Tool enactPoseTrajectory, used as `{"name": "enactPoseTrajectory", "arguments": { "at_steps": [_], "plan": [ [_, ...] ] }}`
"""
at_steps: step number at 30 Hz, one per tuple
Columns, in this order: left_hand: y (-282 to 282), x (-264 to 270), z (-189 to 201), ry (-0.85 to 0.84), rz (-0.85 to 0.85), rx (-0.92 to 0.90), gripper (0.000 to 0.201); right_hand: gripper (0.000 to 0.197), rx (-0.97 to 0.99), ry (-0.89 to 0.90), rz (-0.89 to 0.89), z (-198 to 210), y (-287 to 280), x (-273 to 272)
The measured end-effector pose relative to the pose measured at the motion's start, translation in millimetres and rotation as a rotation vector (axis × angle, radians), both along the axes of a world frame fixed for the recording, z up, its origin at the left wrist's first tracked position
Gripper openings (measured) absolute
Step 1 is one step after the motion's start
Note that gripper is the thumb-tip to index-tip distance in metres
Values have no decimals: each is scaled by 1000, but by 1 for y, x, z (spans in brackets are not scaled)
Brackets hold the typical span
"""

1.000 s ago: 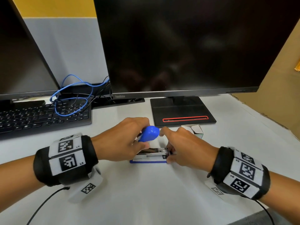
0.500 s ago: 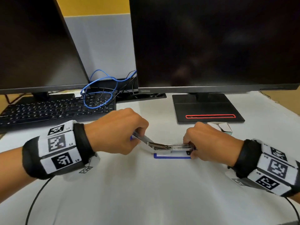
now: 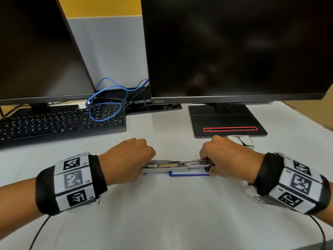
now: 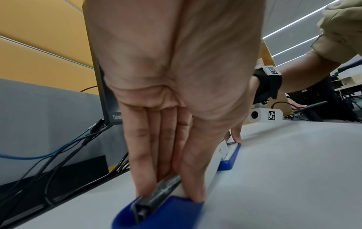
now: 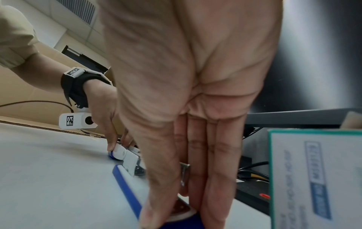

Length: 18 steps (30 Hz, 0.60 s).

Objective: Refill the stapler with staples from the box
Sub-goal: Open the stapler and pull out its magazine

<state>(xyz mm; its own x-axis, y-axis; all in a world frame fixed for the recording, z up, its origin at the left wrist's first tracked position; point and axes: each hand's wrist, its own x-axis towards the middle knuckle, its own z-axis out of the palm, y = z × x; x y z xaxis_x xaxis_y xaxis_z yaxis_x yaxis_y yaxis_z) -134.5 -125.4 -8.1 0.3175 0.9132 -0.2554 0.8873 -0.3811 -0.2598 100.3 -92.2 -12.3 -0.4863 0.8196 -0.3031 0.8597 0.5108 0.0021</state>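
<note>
The blue-and-white stapler (image 3: 180,165) lies swung fully open and flat on the white table, its metal staple channel facing up. My left hand (image 3: 129,159) pinches the blue top arm (image 4: 166,213) at the left end, thumb on one side and fingers (image 4: 144,182) on the other. My right hand (image 3: 225,156) pinches the stapler's other end over the blue base (image 5: 127,186), thumb and fingers (image 5: 215,193) either side. The small white staple box (image 3: 243,140) with a green edge stands just behind my right hand, and looms close at the right as the staple box (image 5: 313,178) in the right wrist view.
Two dark monitors (image 3: 234,51) stand at the back, one on a black base with a red slot (image 3: 228,123). A black keyboard (image 3: 59,123) with a blue cable (image 3: 106,105) looped over it lies at the left. Brown cardboard (image 3: 310,109) borders the table's right side.
My left hand has swung the stapler's blue top arm down to the left until it lies flat. My right hand kept hold of the other end.
</note>
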Motion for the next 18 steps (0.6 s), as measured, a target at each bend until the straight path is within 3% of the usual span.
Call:
{"name": "enactPoseTrajectory", "arguments": {
  "at_steps": [11, 18],
  "plan": [
    [1, 0, 5, -18, 18, -45, 13, 22, 32, -14, 5, -8, -2, 6],
    [15, 13, 20, -148, -40, -88, 33, 30, 21, 95, -12, -2, -7, 19]
  ]
}}
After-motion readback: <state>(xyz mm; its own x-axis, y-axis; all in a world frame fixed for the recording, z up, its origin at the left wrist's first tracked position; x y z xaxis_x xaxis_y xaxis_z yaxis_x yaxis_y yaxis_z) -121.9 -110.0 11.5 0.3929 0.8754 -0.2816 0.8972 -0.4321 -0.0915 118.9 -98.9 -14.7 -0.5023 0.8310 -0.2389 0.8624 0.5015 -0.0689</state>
